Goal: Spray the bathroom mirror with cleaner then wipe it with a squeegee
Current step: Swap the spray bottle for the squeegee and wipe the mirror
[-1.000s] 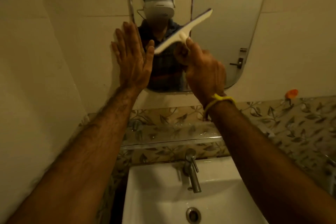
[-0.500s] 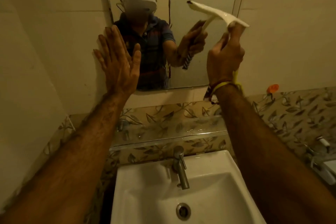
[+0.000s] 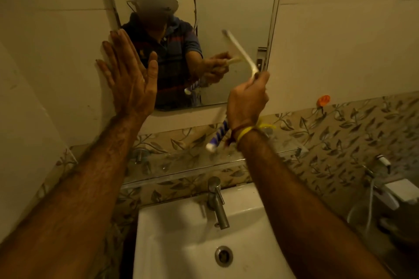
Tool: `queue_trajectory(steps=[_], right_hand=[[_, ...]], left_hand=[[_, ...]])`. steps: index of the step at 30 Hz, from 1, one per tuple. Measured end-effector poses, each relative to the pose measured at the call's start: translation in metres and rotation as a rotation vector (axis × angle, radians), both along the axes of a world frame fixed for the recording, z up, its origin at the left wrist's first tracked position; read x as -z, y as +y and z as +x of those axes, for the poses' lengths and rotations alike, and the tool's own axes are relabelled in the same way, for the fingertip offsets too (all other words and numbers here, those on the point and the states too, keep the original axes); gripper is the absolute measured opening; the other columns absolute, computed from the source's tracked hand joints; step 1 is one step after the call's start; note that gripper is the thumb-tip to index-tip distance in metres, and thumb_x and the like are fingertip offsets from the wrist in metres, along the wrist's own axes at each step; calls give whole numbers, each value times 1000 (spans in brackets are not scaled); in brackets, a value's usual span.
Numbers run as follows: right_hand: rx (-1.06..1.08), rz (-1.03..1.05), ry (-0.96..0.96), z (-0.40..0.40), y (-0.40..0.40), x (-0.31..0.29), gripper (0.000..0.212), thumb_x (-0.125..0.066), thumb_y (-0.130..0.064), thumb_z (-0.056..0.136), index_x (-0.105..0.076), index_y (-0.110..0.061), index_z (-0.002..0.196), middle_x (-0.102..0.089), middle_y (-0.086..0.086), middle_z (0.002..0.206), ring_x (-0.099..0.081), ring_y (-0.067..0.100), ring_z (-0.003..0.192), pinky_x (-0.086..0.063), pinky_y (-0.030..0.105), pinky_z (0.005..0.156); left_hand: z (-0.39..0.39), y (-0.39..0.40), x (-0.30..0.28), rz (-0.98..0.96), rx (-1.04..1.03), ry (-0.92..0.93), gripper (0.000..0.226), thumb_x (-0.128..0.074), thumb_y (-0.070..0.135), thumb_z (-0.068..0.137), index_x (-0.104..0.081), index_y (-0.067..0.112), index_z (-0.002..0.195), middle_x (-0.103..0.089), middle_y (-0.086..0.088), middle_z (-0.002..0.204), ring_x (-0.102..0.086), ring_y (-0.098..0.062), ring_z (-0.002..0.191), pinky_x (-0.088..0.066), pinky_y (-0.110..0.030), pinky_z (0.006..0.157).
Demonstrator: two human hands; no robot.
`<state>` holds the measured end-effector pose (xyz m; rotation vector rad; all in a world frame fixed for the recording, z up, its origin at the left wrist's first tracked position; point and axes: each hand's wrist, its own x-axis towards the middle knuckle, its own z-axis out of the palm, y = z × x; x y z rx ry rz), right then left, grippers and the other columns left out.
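The mirror (image 3: 235, 7) hangs on the tiled wall above the sink. My right hand (image 3: 246, 99) is shut on a white squeegee (image 3: 241, 53), whose blurred blade slants up and left over the mirror's lower right part. Its blue-and-white striped handle end (image 3: 217, 137) sticks out below my wrist. My left hand (image 3: 129, 75) is flat and open, fingers up, pressed at the mirror's left edge where it meets the wall. No spray bottle is in view.
A white sink (image 3: 172, 233) with a steel tap (image 3: 217, 201) sits below. A glass shelf (image 3: 181, 165) runs along the leaf-patterned tile band. An orange hook (image 3: 323, 100) is on the wall at right. White fittings (image 3: 399, 190) show at far right.
My right hand has swept the squeegee from the mirror's middle to its right side and then downward, with the blade turning steeper. My left hand stays flat at the mirror's left edge.
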<state>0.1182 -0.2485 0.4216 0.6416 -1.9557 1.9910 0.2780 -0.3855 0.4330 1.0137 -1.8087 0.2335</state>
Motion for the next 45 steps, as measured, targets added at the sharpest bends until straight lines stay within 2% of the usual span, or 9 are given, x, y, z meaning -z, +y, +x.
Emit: queue_trajectory(steps=[3,10,13,17,23,28,37,41,45], right_hand=[[-87,70,33,25,3,33,18,-37,-11,99,-50,-8,112,-57,0,74,-53,4,57,-35,8,40],[-34,-12,-36,25,-7,11,21,-37,-12,100,-49,-9,117,-56,-3,73,-57,9,59,-35,7,41],[-193,120,119,63,-4,45,28,-40,-13,99,-47,-12,126,-64,8,83,-62,16,62,-39,11,44],[-223,226,418,76,-14,29,42,-42,-14,97,-39,-15,138,-66,7,84,-65,23,67,-57,36,54],[-108,328,1001,80,-38,-14,47,-40,-17,94,-47,-15,139,-67,8,87,-54,17,50,-41,24,43],[-192,600,1003,57,-2,53,54,-48,-11,92,-44,-24,144,-62,5,73,-56,21,53,-45,30,46],[-232,469,1119,66,-29,-1,51,-59,-15,87,-51,-30,135,-64,4,73,-61,27,57,-46,32,52],[-223,557,1082,29,2,44,51,-70,-12,83,-58,-30,130,-64,3,68,-58,23,51,-44,29,47],[-235,533,1107,45,-12,23,56,-60,-15,82,-52,-38,132,-63,1,69,-61,28,58,-46,34,54]], left_hand=[[4,-2,2,-2,45,-11,77,-23,52,106,-2,1,160,-1,-19,169,1,-36,157,2,-60,125],[13,-6,5,23,159,-11,79,-18,55,104,4,5,160,4,-13,170,6,-31,157,8,-56,125],[16,-7,5,69,196,-4,80,-10,58,101,8,9,161,8,-8,171,10,-26,157,11,-52,125],[25,-7,2,132,383,110,73,-13,57,103,10,19,161,6,-3,171,11,-15,156,12,-47,126],[30,-1,-2,203,601,431,71,-30,41,107,10,18,161,8,-3,171,3,-24,158,-21,-61,123],[46,-7,-4,271,619,321,74,-29,52,105,16,30,159,13,6,170,9,-14,157,-7,-52,128],[22,-3,4,221,379,301,75,-28,54,105,13,25,160,12,3,170,16,-15,153,-1,-40,123],[22,-1,27,215,220,131,81,-22,61,101,16,21,160,17,-1,169,18,-23,155,12,-52,123],[5,6,49,236,73,76,83,-9,66,98,15,16,160,17,-7,169,18,-32,155,9,-64,122]])
